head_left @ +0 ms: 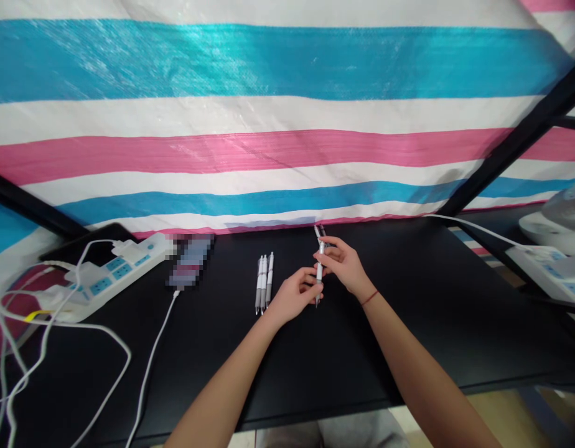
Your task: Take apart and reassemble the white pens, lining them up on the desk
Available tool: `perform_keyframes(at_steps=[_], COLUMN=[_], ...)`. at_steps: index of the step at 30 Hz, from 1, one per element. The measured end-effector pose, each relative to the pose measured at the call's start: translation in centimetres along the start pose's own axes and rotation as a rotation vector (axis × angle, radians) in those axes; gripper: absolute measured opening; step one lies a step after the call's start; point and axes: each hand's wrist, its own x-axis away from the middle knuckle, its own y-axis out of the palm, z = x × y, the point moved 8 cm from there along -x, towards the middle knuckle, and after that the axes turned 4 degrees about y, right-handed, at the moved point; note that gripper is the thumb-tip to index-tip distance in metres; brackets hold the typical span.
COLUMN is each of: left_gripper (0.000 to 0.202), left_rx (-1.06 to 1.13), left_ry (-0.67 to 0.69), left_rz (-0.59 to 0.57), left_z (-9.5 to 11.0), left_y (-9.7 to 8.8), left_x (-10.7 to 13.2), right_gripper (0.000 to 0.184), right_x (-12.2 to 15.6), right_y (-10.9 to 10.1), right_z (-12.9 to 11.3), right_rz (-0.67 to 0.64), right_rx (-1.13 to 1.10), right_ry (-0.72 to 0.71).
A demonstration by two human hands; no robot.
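Observation:
A white pen with a grey grip [320, 271] is held upright in the picture between both hands, over the black table. My left hand [295, 294] pinches its lower, grey part near the tip. Higher up, the fingers of my right hand [344, 264] close on the white barrel. Several similar white and grey pens [264, 283] lie side by side just left of my left hand. Beyond my right hand, more pens [318, 233] lie partly hidden behind its fingers.
At the left, a white power strip [114, 275] carries plugs and tangled white cables [47, 336]. A phone [191, 260] lies beside it with a charging cable [153, 358]. Another power strip [551, 267] is at the right. A striped sheet [287, 149] hangs behind the black table [213, 348].

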Motion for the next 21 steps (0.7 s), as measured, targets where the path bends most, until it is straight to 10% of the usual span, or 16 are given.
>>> perform_keyframes(at_steps=[11, 17, 21], left_gripper=[0.035, 0.033, 0.034], left_rx=[0.013, 0.144, 0.223], left_ry=[0.025, 0.097, 0.074], left_rz=[0.064, 0.424, 0.457], left_z=[0.4, 1.1, 1.5], left_y=[-0.5, -3.9, -4.5], left_x=[-0.1, 0.3, 0.5], right_gripper=[0.073, 0.025, 0.015], right_x=[-0.1, 0.9, 1.5], right_y=[0.3, 2.6, 3.9], right_z=[0.0, -0.3, -0.8], right_rz=[-0.006, -0.198, -0.225], right_rx=[0.030, 0.489, 0.663], right_ry=[0.012, -0.162, -0.258])
